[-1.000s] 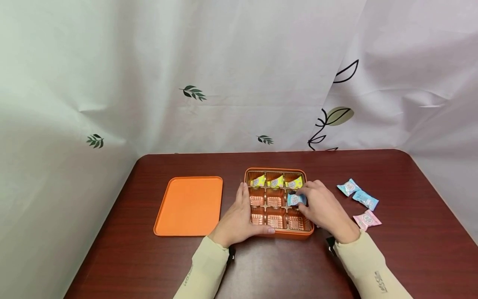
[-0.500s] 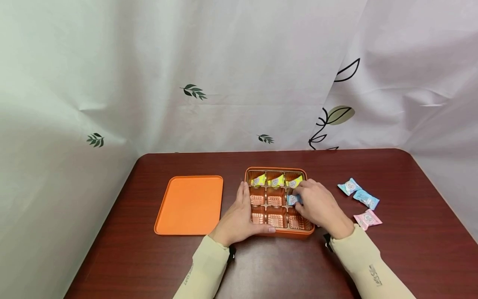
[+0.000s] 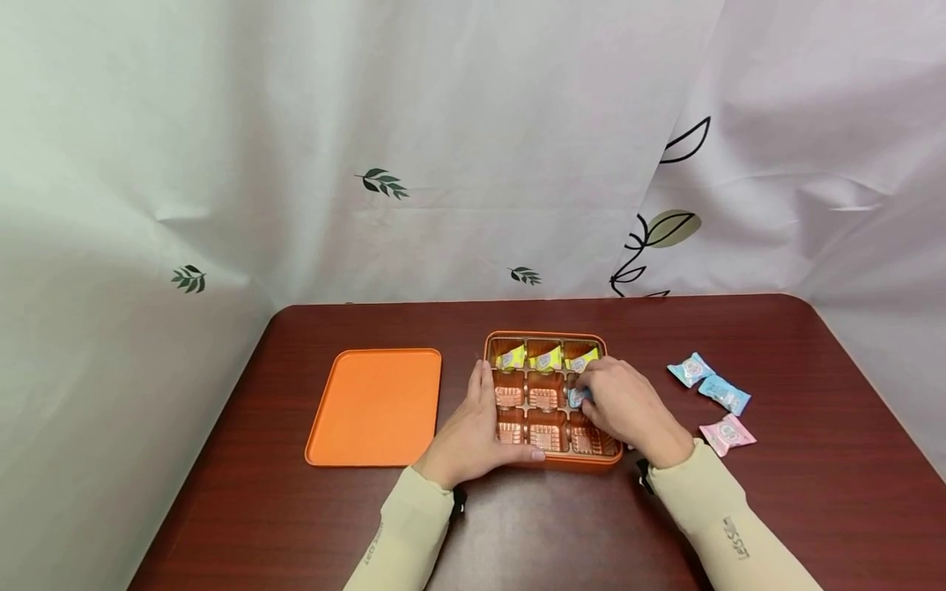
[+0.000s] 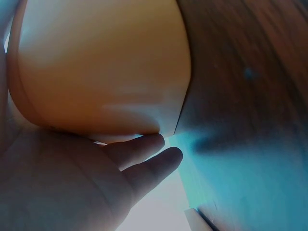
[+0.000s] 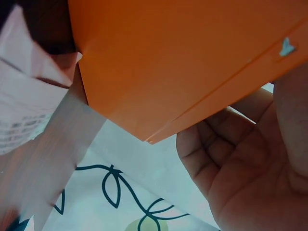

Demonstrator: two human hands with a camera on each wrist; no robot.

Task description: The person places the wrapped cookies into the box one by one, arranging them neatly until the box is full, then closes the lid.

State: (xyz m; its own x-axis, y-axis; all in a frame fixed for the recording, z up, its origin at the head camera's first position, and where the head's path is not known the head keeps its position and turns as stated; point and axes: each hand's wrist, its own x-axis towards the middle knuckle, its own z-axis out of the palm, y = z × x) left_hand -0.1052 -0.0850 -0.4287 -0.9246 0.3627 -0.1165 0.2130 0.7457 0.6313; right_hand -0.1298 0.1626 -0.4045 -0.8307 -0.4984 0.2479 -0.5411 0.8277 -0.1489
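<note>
An orange box (image 3: pixel 547 333) with a nine-part copper-coloured insert stands mid-table. My left hand (image 3: pixel 466 435) rests against it, straight fingers along the left wall and thumb at the front rim. Its wall (image 4: pixel 101 62) fills much of the left wrist view. With fingertips down in the middle row's right compartment, my right hand (image 3: pixel 628 406) pinches a blue-wrapped candy (image 3: pixel 575 397), partly hidden by the fingers. In the right wrist view the hand (image 5: pixel 255 168) reaches over the box's edge. Yellow-wrapped candies (image 3: pixel 547 359) occupy the three back compartments.
Flat on the left lies an orange lid (image 3: pixel 373 406). Two blue-wrapped candies (image 3: pixel 691 369) and a pink-wrapped one (image 3: pixel 727 433) lie right of the box. A pale pink wrapper (image 5: pixel 29 96) shows close beside the box in the right wrist view.
My right hand has shifted slightly left and deeper into the compartment, covering more of the blue candy. The left hand and box stay put.
</note>
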